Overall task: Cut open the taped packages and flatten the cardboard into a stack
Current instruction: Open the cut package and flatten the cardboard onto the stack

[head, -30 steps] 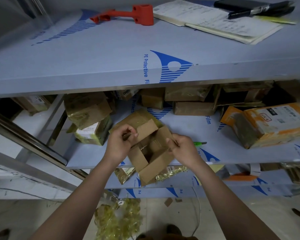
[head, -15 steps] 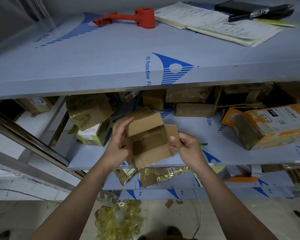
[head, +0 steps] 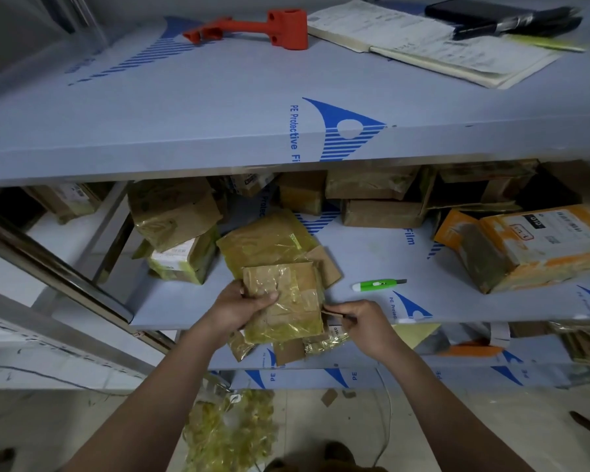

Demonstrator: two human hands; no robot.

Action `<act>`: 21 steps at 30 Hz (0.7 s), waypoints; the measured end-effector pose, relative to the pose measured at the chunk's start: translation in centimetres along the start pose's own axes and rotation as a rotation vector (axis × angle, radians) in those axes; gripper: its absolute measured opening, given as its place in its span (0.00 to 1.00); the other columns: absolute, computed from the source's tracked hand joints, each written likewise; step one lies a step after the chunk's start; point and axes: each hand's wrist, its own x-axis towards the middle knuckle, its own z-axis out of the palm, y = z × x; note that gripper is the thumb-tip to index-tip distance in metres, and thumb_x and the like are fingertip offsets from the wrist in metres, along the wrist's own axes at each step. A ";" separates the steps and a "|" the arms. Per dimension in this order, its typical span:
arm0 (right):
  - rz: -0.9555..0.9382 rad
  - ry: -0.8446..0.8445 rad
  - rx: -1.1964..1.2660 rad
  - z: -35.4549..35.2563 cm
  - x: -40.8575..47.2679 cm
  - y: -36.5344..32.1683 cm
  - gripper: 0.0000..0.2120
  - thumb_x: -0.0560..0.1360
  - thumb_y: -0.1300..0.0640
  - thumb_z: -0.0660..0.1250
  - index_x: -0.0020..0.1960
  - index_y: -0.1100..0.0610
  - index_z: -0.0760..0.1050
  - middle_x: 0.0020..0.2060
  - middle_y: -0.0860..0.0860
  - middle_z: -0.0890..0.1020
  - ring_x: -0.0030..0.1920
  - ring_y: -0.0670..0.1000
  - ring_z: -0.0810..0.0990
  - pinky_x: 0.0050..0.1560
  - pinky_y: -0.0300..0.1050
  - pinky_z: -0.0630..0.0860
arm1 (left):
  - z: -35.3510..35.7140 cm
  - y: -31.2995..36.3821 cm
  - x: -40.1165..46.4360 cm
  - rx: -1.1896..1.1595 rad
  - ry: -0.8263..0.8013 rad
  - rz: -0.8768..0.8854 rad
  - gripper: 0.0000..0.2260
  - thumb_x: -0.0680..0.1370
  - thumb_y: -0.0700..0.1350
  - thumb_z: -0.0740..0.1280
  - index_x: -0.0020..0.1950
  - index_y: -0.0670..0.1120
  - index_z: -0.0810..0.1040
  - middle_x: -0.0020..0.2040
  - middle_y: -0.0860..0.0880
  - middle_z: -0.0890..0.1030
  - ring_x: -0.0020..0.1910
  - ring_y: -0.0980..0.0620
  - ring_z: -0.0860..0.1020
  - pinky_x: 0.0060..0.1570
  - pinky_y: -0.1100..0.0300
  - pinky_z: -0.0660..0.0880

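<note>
Flattened box (head: 283,301) sits between my hands at the middle shelf's (head: 372,253) front edge, long axis running away from me, partly over the flat piece (head: 266,240) behind. Left hand (head: 239,308) grasps its left side, thumb on top; right hand (head: 361,321) pinches its right edge. Brown card, crinkled yellow tape

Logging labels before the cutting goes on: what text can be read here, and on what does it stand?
"PE Protective Fi": top shelf film, running sideways, cut off at the edge.
"Film": middle shelf film, sideways.
"010": dark patch on the orange package, upside down.
Notebook pages, barcode label on the left package: too blurred to read.
</note>
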 end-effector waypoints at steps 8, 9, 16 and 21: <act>-0.106 0.071 0.113 -3.2 0.0 -3.3 0.22 0.77 0.63 0.69 0.61 0.38 0.74 0.60 0.44 0.71 0.64 0.44 0.70 0.66 0.44 0.69 | -0.2 -1.2 -1.3 0.023 -0.035 0.133 0.15 0.76 0.35 0.71 0.57 0.52 0.76 0.50 0.51 0.83 0.50 0.52 0.82 0.41 0.62 0.77; -0.115 0.007 0.099 -3.4 0.2 -3.6 0.20 0.76 0.59 0.71 0.61 0.37 0.74 0.62 0.43 0.69 0.67 0.45 0.67 0.68 0.45 0.67 | -0.3 -1.1 -1.5 0.032 -0.049 0.153 0.16 0.76 0.35 0.70 0.57 0.53 0.76 0.51 0.53 0.83 0.50 0.55 0.82 0.41 0.63 0.77; -0.021 -0.291 -0.024 -4.2 1.1 -4.9 0.30 0.74 0.53 0.74 0.68 0.31 0.66 0.71 0.42 0.57 0.74 0.47 0.56 0.76 0.50 0.59 | -1.4 -0.5 -2.4 0.049 -0.120 0.261 0.20 0.76 0.32 0.69 0.60 0.54 0.74 0.53 0.53 0.83 0.51 0.57 0.82 0.44 0.65 0.78; -0.074 -0.265 0.095 -4.1 1.1 -6.0 0.27 0.75 0.65 0.71 0.70 0.47 0.72 0.68 0.45 0.71 0.64 0.39 0.71 0.65 0.33 0.68 | -1.9 -0.2 -2.6 0.027 -0.116 0.302 0.23 0.77 0.31 0.67 0.61 0.59 0.74 0.55 0.56 0.82 0.53 0.60 0.81 0.50 0.63 0.78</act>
